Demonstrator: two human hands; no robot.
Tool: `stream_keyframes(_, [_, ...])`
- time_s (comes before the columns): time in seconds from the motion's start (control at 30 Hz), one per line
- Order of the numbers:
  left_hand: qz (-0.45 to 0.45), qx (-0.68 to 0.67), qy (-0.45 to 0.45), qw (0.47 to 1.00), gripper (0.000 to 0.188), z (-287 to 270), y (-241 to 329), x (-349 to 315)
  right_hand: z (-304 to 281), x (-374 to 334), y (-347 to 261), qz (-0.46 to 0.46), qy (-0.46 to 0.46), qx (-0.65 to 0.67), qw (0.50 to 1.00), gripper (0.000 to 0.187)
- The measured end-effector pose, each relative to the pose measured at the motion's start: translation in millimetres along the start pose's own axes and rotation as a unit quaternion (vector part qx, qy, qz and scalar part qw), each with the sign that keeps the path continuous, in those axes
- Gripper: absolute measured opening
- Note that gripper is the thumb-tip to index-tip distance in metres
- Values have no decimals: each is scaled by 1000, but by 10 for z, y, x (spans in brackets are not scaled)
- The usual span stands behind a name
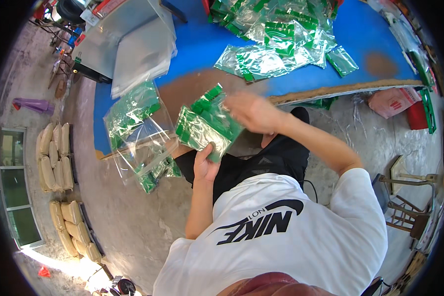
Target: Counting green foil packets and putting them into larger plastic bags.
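My left hand (205,166) is closed round a fanned bunch of green-and-clear plastic packets (207,126), its thumb on top at the near edge. Just to the right of the bunch is my right hand (254,112), smeared by motion; whether its fingers hold a packet I cannot make out. A large clear plastic bag (140,143) drapes over the table's front edge on the left, with more green packets in and under it. At the back of the blue table (192,37) lies a big loose heap of similar shiny packets (281,42).
A stack of clear plastic sheets or bags (140,56) lies by a grey metal stand (106,47) at the back left. One packet (342,61) sits apart, right of the heap. Filled tan sacks (54,155) are piled left; a wooden chair (409,207) stands right.
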State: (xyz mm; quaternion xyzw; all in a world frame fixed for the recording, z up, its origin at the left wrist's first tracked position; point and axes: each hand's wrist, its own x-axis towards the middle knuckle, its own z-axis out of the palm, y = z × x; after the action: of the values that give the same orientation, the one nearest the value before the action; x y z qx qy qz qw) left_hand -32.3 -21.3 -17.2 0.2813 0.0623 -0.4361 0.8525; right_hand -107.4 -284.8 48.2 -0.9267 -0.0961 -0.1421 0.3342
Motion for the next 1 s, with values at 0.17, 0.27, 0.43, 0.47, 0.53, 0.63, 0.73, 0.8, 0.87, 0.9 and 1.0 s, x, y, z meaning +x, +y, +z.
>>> stream_keyframes(0.17, [8,-32,-40,999,53,-148,25,-89,-312,-52,263,191,193,-330,904,54])
stream_keyframes(0.27, [-11,-42,-78,996,56,-196,-40,-110,-217,-119,58,142,145,-329,922,55])
stream_keyframes(0.43, [-10,-47,-41,998,53,-79,-262,-3,31,75,-188,47,100,-73,991,29])
stream_keyframes(0.47, [-8,-48,-23,999,50,-64,-303,51,64,113,-188,13,102,-37,994,21])
stream_keyframes(0.53, [-8,-59,-9,998,52,91,-300,47,13,222,-118,54,99,21,993,20])
stream_keyframes(0.63, [-9,-81,-43,996,55,267,-230,-20,-80,500,119,134,194,-41,971,20])
stream_keyframes(0.73, [-4,-77,-29,997,59,131,-144,-67,-31,612,502,20,231,-339,912,33])
stream_keyframes(0.8, [42,-47,1,998,63,-73,0,-165,16,617,346,-11,174,-246,953,33])
stream_keyframes(0.87, [60,-9,-25,998,63,-218,145,-196,98,539,145,-40,103,-150,983,34])
stream_keyframes(0.9, [61,25,-33,997,62,-267,196,-174,149,495,66,-16,106,-31,994,35])
stream_keyframes(1.0, [58,21,-14,998,53,-355,215,-49,221,519,-187,62,62,171,981,40])
